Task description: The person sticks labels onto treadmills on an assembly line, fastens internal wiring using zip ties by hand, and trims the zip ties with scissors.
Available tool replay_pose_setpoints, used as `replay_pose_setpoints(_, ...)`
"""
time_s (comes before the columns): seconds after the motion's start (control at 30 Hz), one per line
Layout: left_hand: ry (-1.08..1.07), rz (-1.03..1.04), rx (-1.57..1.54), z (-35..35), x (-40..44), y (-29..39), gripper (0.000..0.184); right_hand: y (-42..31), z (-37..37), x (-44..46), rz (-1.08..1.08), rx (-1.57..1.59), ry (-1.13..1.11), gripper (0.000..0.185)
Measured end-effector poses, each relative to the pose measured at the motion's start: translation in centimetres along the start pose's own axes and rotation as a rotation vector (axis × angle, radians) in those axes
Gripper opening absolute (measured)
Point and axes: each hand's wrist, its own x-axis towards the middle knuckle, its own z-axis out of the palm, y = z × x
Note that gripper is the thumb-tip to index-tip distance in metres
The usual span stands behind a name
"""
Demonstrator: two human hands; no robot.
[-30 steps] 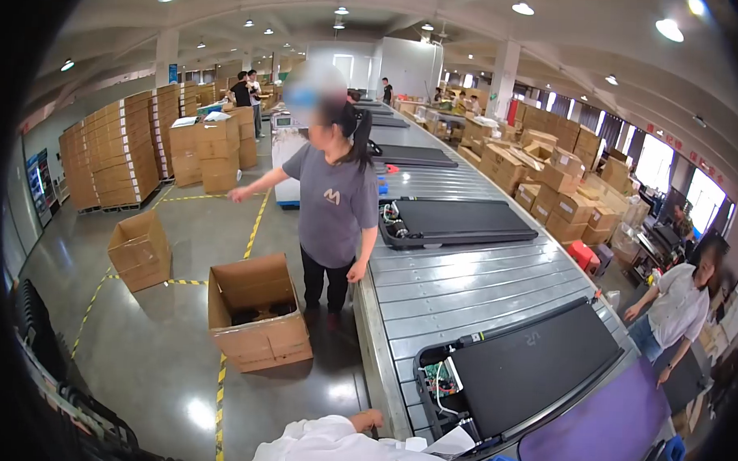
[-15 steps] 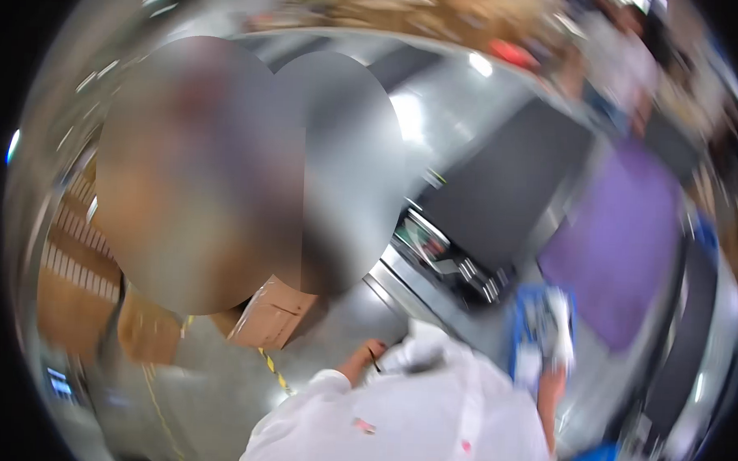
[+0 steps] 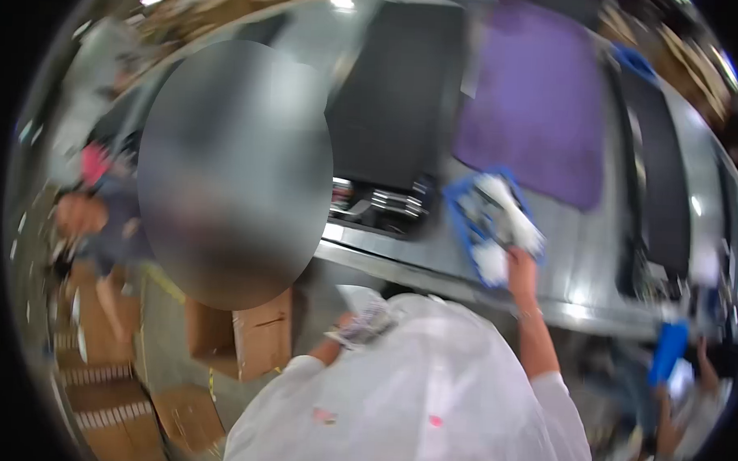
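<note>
My right hand [image 3: 518,254] reaches to a blue basket [image 3: 463,226] on the metal conveyor and is closed around a white bundle [image 3: 512,211] that lies over the basket's edge. Low in front of my body, my left hand [image 3: 345,326] is closed on a crumpled printed packet [image 3: 366,321]; blur hides its details. A purple mat [image 3: 536,106] lies just beyond the basket. To the left of the mat is a black treadmill deck [image 3: 398,93] with exposed parts at its near end.
Another dark deck [image 3: 660,171] lies to the right. Open cardboard boxes [image 3: 260,336] stand on the floor at the left, near a person [image 3: 109,229]. A person at the lower right [image 3: 696,413] is beside a blue object [image 3: 668,353]. A blurred patch covers the upper left.
The view has swung right and down toward the conveyor. The basket and mat now appear higher and farther left. The packet in my left hand has come into view.
</note>
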Motion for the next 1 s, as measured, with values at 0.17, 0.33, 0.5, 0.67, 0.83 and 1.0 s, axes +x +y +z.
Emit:
replay_pose_setpoints(0.17,0.282,-0.847,1.325,4.8,4.0,6.0,0.032,-3.2,4.8,6.5,-0.554,-0.462,-0.269,0.018)
replay_pose_setpoints(0.33,0.454,-0.886,1.298,8.3,2.3,8.0,0.039,-2.4,11.3,9.5,-0.636,-1.098,-0.323,0.028)
replay_pose_setpoints(0.5,0.750,-0.792,1.046,8.9,-2.5,4.2,0.032,-2.6,13.5,10.4,-0.569,-1.205,-0.311,0.031)
replay_pose_setpoints(0.67,0.912,-0.651,0.928,8.8,-4.9,3.9,0.033,-1.5,11.2,10.6,-0.532,-1.249,-0.302,0.042)
replay_pose_setpoints(0.83,0.934,-0.640,1.019,3.7,-0.8,12.1,0.023,-8.6,2.3,5.7,-0.205,-1.217,-0.454,0.063)
replay_pose_setpoints(1.0,0.825,-0.326,1.405,-4.4,8.0,23.3,0.012,-11.0,0.6,-1.7,-0.328,-0.569,0.033,0.064)
